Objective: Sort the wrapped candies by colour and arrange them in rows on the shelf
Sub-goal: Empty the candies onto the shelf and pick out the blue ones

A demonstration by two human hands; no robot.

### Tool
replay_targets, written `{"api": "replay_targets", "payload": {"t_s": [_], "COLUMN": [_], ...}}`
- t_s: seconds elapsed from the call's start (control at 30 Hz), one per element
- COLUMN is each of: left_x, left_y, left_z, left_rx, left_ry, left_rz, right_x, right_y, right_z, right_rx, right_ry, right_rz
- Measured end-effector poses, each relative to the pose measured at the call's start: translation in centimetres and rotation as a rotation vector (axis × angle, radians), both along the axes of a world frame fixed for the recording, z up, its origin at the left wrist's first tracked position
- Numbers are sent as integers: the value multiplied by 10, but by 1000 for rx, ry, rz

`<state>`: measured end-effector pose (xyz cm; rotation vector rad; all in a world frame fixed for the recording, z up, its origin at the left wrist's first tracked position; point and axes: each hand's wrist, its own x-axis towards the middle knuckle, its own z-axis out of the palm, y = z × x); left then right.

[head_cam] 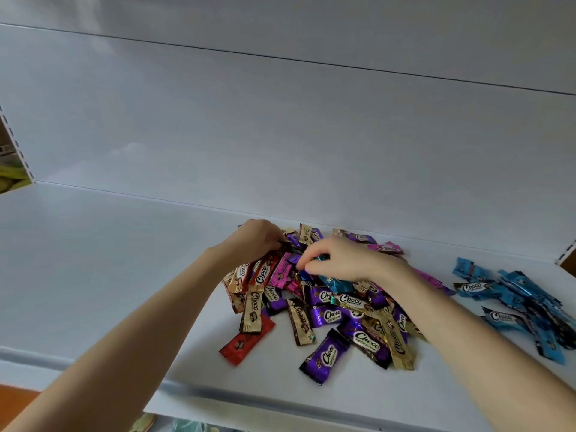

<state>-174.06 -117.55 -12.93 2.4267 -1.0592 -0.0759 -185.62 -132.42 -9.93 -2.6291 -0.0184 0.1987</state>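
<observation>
A mixed pile of wrapped candies (330,310) in purple, gold, red, pink and blue lies on the white shelf (124,275). A separate heap of blue candies (523,304) sits to the right. My left hand (255,238) reaches into the far left of the pile, its fingers curled on a dark wrapper (288,244). My right hand (339,260) hovers over the pile's middle and pinches a blue candy (322,258) between thumb and fingers. A red candy (246,341) and a purple one (325,357) lie at the pile's near edge.
The shelf's white back wall (280,145) rises right behind the pile. The shelf's left half holds nothing. A slotted upright (18,145) stands at the far left and another bracket (565,254) at the far right. The shelf's front lip (93,366) runs below my arms.
</observation>
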Motion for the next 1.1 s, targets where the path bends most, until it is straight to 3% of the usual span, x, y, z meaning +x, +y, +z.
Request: {"api": "replay_targets", "payload": {"t_s": [0.13, 0.27, 0.5, 0.83, 0.97, 1.1], "left_x": [-2, -5, -5, 9, 15, 20], "left_y": [16, 23, 29, 37, 32, 20], "left_z": [-1, 0, 5, -9, -5, -1], "left_rx": [-183, -375, -489, 52, 59, 41], "left_ry": [-25, 58, 166, 54, 99, 147], "left_rz": [38, 75, 78, 111, 140, 213], "right_x": [8, 10, 19, 9, 8, 6], "right_y": [-11, -19, 1, -9, -6, -4], "right_z": [-2, -2, -9, -1, 0, -1], "right_rx": [-143, -84, -149, 301, 385, 337], "right_ry": [-12, -35, 33, -107, -112, -110], "right_rz": [-140, -250, -167, -408, -423, -414]}}
